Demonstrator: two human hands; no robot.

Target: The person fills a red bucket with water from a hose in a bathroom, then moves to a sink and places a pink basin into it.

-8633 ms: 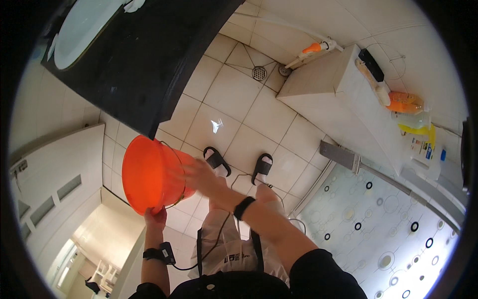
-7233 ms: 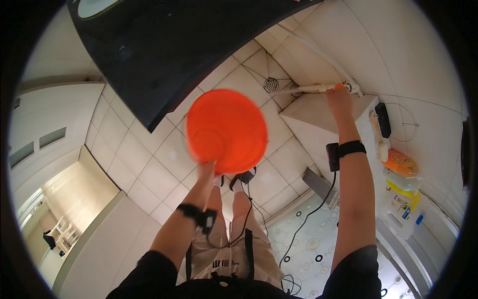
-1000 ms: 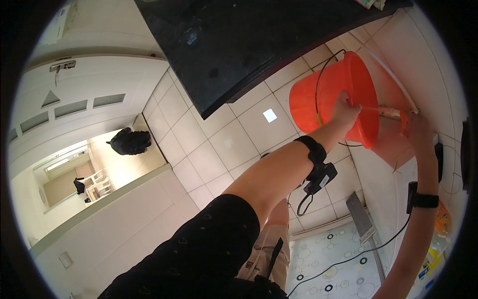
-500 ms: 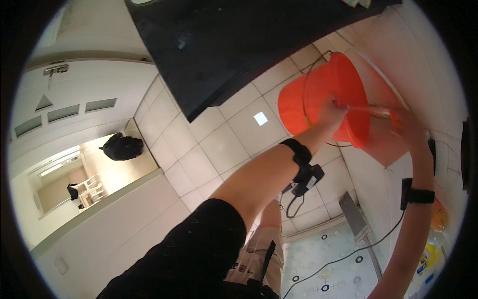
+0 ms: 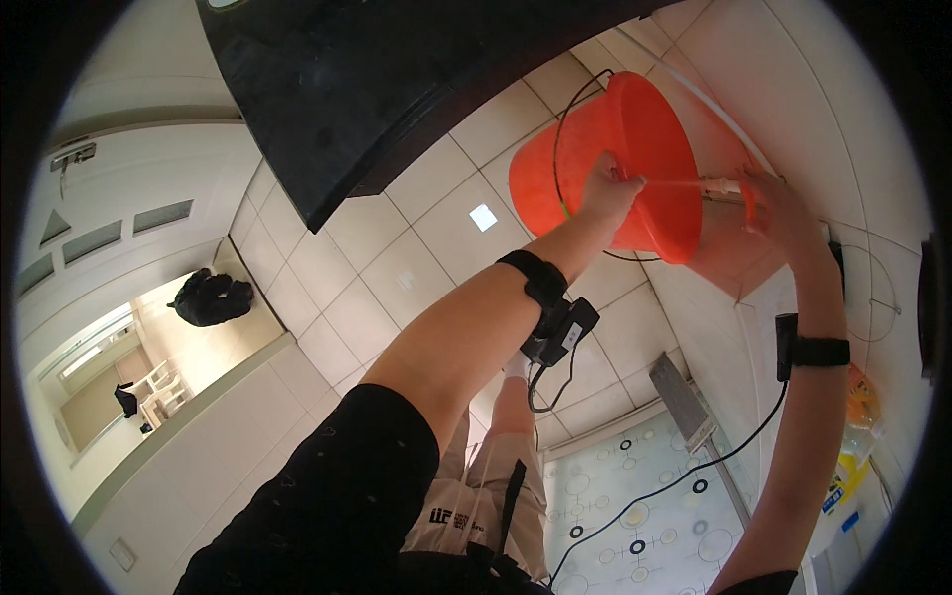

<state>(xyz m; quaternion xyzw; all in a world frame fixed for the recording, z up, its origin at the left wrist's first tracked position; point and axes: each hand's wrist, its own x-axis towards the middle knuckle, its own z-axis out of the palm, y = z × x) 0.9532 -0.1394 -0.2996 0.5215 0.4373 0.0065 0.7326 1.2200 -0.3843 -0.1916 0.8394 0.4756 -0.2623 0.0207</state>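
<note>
An orange-red bucket point(image 5: 565, 164) with a thin wire handle stands tilted in the view, its mouth toward the wall. My left hand point(image 5: 607, 198) grips its near rim, the fingertips reaching over the edge. From a pale tap point(image 5: 722, 185) at the wall, a clear stream of water point(image 5: 674, 182) runs into the bucket's mouth. At the tap, my right hand point(image 5: 778, 213) has its fingers curled about an orange piece point(image 5: 749, 206) beside the spout; they partly hide it. Both forearms wear black straps with small devices.
A black tabletop point(image 5: 397, 89) juts in at the upper left. A long-handled squeegee or mop point(image 5: 679, 402) leans by a patterned mat point(image 5: 635, 506). Bottles point(image 5: 848, 471) stand at the right wall. A black bag point(image 5: 210, 297) lies by the doorway; a cable crosses from my right arm.
The whole view has shifted, so the bucket and both hands appear farther left and slightly higher. My left hand stays on the rim, my right hand at the tap; water still flows.
</note>
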